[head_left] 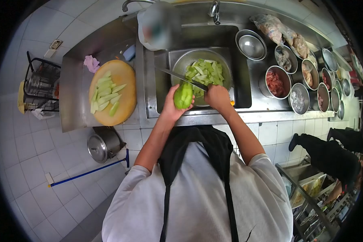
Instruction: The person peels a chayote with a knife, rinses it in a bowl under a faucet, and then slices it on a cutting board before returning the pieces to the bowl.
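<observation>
My left hand (172, 104) is wrapped round a pale green chayote (183, 96) at the front edge of the sink. In my right hand (218, 97) is the handle of a knife (180, 76), its blade pointing left over the top of the chayote. Just beyond both hands, a metal bowl (178, 62) sits in the sink (242, 86) with cut chayote pieces (205, 71) in it. More chayote slices (105, 93) lie on a round wooden cutting board (127, 99) to the left.
Metal bowls with raw meat (275, 83) and other ingredients crowd the right counter, beside a plastic bag (267, 27). A faucet (214, 13) rises behind the sink. A lidded pot (97, 148) and blue-handled squeegee (88, 172) are on the floor. Another person (330, 155) stands at right.
</observation>
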A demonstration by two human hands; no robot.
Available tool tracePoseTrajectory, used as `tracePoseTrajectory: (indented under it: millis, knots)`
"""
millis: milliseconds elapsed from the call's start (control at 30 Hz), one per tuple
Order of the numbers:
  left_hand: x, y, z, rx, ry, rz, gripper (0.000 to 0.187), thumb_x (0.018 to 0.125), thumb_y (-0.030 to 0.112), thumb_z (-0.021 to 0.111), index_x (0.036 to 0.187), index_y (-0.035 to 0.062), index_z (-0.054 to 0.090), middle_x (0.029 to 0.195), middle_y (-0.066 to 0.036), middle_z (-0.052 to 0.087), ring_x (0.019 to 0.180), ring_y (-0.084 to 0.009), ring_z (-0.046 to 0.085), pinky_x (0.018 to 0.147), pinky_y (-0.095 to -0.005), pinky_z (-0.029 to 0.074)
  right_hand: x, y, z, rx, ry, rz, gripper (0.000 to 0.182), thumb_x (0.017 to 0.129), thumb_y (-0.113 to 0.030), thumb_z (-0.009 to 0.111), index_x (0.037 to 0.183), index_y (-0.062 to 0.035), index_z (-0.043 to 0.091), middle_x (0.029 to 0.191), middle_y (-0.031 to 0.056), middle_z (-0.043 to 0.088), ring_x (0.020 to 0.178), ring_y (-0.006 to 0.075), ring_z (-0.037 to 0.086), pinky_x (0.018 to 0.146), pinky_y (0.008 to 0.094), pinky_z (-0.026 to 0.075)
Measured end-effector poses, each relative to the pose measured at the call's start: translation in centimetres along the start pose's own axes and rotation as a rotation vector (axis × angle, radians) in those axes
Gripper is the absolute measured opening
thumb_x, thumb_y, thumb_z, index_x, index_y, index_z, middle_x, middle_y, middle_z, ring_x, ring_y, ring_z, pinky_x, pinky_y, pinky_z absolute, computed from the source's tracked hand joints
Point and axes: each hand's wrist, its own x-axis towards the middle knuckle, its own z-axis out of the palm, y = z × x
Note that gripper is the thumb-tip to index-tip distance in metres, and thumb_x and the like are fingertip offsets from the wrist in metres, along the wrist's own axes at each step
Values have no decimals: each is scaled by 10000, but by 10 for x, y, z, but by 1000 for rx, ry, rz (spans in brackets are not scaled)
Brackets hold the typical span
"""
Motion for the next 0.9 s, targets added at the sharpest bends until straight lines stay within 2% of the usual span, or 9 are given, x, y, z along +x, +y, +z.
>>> tracePoseTrajectory:
  millis: [100,167,200,333,433,500,633,900]
  knots:
    - [9,2,-11,-59,25,-10,543,921,554,589,1102,46,649,934,-172,695,762,-282,657,690,-387,548,7,5,8,5,-71,13,239,803,-219,633,825,-5,736,806,237,718,761,397,724,722,494,586]
    - [4,3,-13,-88,45,-25,539,923,553,587,1101,48,651,934,-176,694,762,-278,658,690,-387,548,15,31,35,23,-25,46,237,792,-213,628,782,5,721,788,259,701,756,428,706,732,519,572]
    - [-1,5,-13,-80,-37,-12,538,927,553,586,1109,51,653,929,-176,698,767,-277,666,684,-391,550,18,44,43,33,1,58,238,787,-209,625,761,10,714,779,270,692,754,443,697,737,531,565]
    - [-11,14,-5,10,-46,44,540,942,553,567,1133,54,647,930,-175,702,765,-270,682,675,-392,555,20,54,14,93,-176,157,303,767,-226,610,834,44,730,887,305,696,880,457,694,818,521,554]
    - [-2,14,-5,87,11,72,544,956,554,546,1153,56,641,936,-167,708,770,-269,693,685,-397,568,22,40,-3,117,-182,159,294,769,-212,611,834,52,723,859,297,693,844,463,688,796,524,554]
    - [0,13,-1,125,69,76,545,969,553,527,1164,56,639,941,-154,712,777,-271,699,695,-403,580,14,20,-17,150,-116,64,279,771,-220,638,846,31,732,823,279,699,814,448,697,782,514,561]
    - [4,9,-4,165,32,104,558,993,551,490,1178,46,639,1002,-159,713,845,-297,709,717,-432,582,-15,-26,-37,189,-27,-174,238,772,-213,650,826,9,717,721,255,681,724,440,690,721,517,563]
    - [1,7,-13,167,-37,147,581,1003,545,450,1197,27,626,982,-178,713,820,-303,707,684,-420,578,-15,-21,-21,12,53,-150,212,778,-225,675,831,-22,648,730,222,693,704,405,703,689,496,569]
